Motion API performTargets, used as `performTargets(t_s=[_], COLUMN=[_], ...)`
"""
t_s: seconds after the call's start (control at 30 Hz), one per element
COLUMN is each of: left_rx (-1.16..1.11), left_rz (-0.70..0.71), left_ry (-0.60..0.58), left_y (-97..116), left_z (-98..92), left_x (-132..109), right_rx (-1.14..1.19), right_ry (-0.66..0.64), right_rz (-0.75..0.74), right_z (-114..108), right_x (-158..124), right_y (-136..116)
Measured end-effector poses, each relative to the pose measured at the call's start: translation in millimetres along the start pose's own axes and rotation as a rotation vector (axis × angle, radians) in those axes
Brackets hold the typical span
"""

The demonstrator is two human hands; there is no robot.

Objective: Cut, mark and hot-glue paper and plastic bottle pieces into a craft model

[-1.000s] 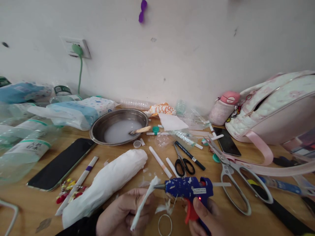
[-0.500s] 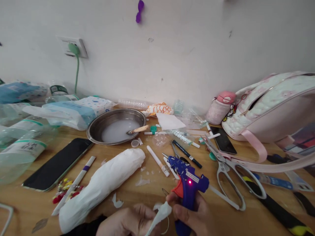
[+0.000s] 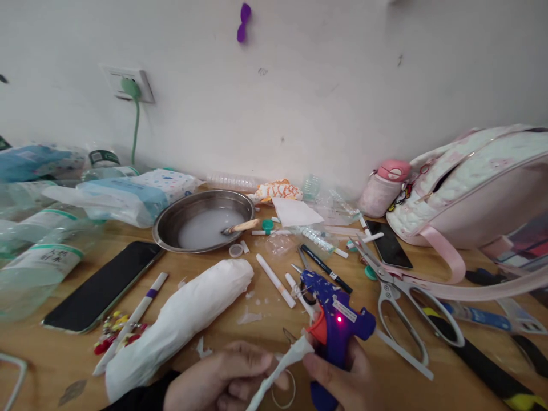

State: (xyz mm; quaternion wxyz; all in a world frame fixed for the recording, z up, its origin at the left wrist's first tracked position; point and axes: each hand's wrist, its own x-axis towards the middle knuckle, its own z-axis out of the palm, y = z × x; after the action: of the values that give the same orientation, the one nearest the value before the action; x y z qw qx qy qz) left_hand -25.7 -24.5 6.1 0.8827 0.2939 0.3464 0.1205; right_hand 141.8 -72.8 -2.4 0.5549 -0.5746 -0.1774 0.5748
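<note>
My right hand (image 3: 342,382) grips a blue hot glue gun (image 3: 338,319) with an orange trigger and a red light lit; its nozzle points away toward the back left. My left hand (image 3: 218,382) pinches a thin twisted white paper stick (image 3: 278,371) whose upper end touches the right hand by the trigger. A large white paper-wrapped bundle (image 3: 184,317) lies on the wooden table (image 3: 240,337) left of my hands. A rubber band (image 3: 285,391) lies under the stick.
A steel pan (image 3: 203,222) with milky liquid sits behind. Two black phones (image 3: 103,285) (image 3: 389,244), small black scissors (image 3: 306,265), large silver scissors (image 3: 402,302), white markers (image 3: 276,281), plastic bottles (image 3: 38,265) and a pink bag (image 3: 475,188) crowd the table.
The glue gun turned from pointing left at the stick's tip to pointing away. My hands drew closer to me, and the stick's upper end now rests by the trigger.
</note>
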Motion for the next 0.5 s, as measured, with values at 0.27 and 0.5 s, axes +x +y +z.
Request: performTargets(t_s=[0.27,0.5], left_rx=[0.649,0.893], left_rz=[0.336,0.360], left_ry=[0.379,0.548], left_y=[3.9,-4.1], left_z=[0.3,-1.9], left_x=[-0.1,1.8], right_rx=[-0.083,-0.083], right_ry=[0.157,0.146], right_rz=[-0.146,-0.139], right_z=[-1.7,-0.1], right_x=[5.9,5.3], right_y=[1.6,1.9])
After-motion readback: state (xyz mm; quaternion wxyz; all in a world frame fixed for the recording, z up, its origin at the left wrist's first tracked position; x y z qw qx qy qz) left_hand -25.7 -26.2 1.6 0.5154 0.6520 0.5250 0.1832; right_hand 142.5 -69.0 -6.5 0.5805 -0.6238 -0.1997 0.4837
